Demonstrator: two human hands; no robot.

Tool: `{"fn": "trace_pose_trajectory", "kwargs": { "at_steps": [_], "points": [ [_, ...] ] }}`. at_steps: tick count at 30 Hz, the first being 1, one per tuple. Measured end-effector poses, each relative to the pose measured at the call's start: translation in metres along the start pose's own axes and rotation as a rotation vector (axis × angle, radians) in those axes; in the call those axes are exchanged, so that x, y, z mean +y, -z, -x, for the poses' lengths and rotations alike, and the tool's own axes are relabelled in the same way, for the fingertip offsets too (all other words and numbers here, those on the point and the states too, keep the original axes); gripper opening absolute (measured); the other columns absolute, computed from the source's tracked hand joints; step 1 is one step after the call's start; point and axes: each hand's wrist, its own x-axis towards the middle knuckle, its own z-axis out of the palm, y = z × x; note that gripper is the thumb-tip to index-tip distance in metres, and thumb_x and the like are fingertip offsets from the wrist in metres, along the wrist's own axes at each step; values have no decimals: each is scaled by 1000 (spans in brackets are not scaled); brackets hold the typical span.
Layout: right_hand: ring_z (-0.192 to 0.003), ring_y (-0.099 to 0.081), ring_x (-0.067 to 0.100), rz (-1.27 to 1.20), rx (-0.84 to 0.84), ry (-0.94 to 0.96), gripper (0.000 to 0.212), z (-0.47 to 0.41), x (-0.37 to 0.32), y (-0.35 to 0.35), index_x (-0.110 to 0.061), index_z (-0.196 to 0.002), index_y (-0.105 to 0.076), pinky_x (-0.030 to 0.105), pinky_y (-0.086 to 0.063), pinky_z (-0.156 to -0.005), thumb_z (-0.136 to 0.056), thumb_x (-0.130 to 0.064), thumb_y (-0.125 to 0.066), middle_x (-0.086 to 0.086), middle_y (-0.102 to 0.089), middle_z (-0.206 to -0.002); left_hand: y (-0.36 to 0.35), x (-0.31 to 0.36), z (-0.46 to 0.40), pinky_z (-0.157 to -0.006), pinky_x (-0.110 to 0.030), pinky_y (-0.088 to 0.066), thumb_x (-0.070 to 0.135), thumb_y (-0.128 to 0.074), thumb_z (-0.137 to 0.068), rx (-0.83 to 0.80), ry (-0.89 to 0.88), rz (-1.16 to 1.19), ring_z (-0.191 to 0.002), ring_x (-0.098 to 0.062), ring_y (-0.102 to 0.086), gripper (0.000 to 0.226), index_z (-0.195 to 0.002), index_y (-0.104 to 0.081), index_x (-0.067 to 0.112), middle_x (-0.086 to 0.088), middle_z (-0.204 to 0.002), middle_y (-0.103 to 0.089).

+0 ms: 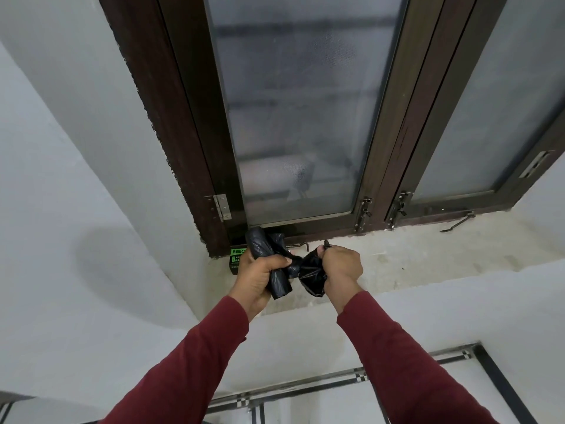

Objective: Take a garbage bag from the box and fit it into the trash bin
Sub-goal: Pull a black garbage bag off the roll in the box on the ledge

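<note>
Left hand [258, 278] is gripping a black roll of garbage bags [269, 264], fingers fully curled around its middle, the roll sticking out above and below the fist and tilting slightly. Right hand [341, 269] is clenching a bunched-up black garbage bag [312, 275], fist closed tight on the crumpled plastic, a loose fold hanging just below it. The bag is connecting to the roll through a twisted neck of plastic stretching between the two hands; whether it is torn free there, cannot tell. Both arms are wearing dark red sleeves [397, 356], reaching forward over the window sill [428, 255]. Both hands are hovering above the left end of the sill. The box [236, 260], black with green lettering, is sitting on the sill at its far left corner, right behind the left hand and mostly hidden by it, against the dark brown window frame [183, 133]. Frosted glass panes [293, 117] are standing behind the sill, shut. A metal window stay [457, 223] is lying on the sill toward its right end, well apart from the hands. White wall [76, 209] is running left of and below the sill, with tiled floor [397, 402] showing at the bottom.
</note>
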Motion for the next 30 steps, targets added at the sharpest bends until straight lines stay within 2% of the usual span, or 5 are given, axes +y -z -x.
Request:
{"fn": "trace_pose_trajectory", "kwargs": {
  "at_steps": [10,15,19,25,30],
  "points": [
    [-97,-71,33,59,225,114,20,-49,-2,57,-9,-108,-78,33,-56,-86,-92,-18,-70,12,-74,-96,39,28,-9,-47,-30,-54,-18,-61,-84,57,-10,-7,-79,-29,-70,38,-114,-58,6,-17,-98,-69],
    [-101,-68,34,86,-128,-19,31,-49,13,38,-21,-92,-71,48,-57,-95,-67,-39,-76,10,-72,-107,34,22,-9,-51,-33,-57,-16,-64,-81,1,93,-105,-73,-28,-71,43,-121,-60,0,-21,-103,-71],
    [-99,-64,32,136,-251,36,38,-51,16,39,-25,-92,-68,40,-56,-79,-58,-16,-55,17,-62,-124,18,16,-13,-60,-39,-61,-14,-70,-78,-42,165,-65,-80,-36,-76,58,-132,-55,3,-27,-117,-69],
    [-95,-63,28,594,-303,352,61,-63,-1,47,-34,-133,-38,38,-52,-81,-83,-2,-53,7,-65,-99,-1,12,-13,-68,-45,-63,-3,-70,-86,-91,235,0,-94,-35,-73,49,-132,-56,6,-22,-116,-68],
    [-117,-45,37,1269,110,825,42,-90,-3,50,-22,-123,-60,51,-46,-87,-84,-13,-73,10,-50,-124,-18,13,-14,-80,-44,-62,8,-66,-91,-114,310,52,-90,-33,-74,37,-128,-65,1,-20,-108,-76]
  ]
}}
